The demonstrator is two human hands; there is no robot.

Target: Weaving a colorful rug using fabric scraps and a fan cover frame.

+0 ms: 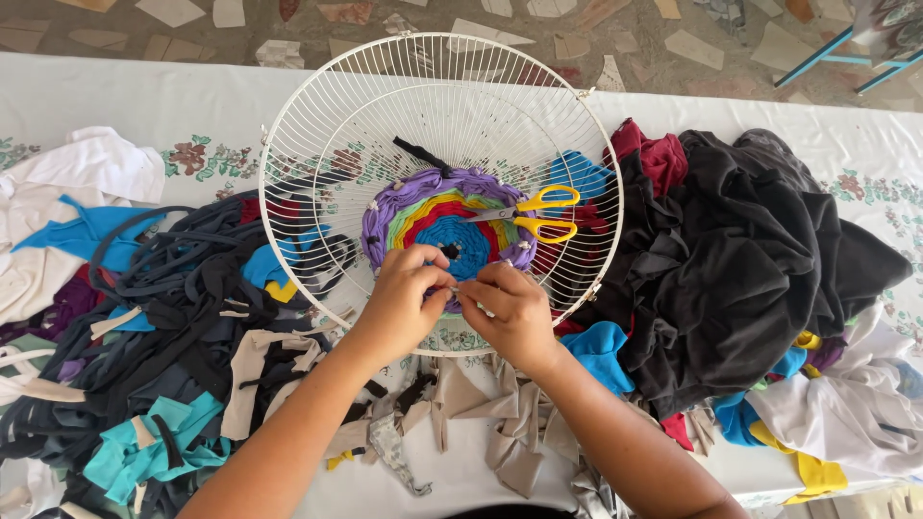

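Note:
A round white wire fan guard (317, 115) lies on the table. Fabric strips are woven around its centre in coloured rings (452, 207): blue, red, yellow, green, purple. My left hand (404, 303) and my right hand (510, 312) meet at the near edge of the weaving, fingers pinched together on a strip of beige fabric (500, 408) against the wires. Yellow-handled scissors (534, 213) rest on the guard, just right of the weaving.
A heap of dark, teal and beige fabric strips (154, 356) lies at the left. A pile of black, red and blue clothes (740, 259) lies at the right. A white floral tablecloth (144, 106) covers the table; a stone floor lies beyond.

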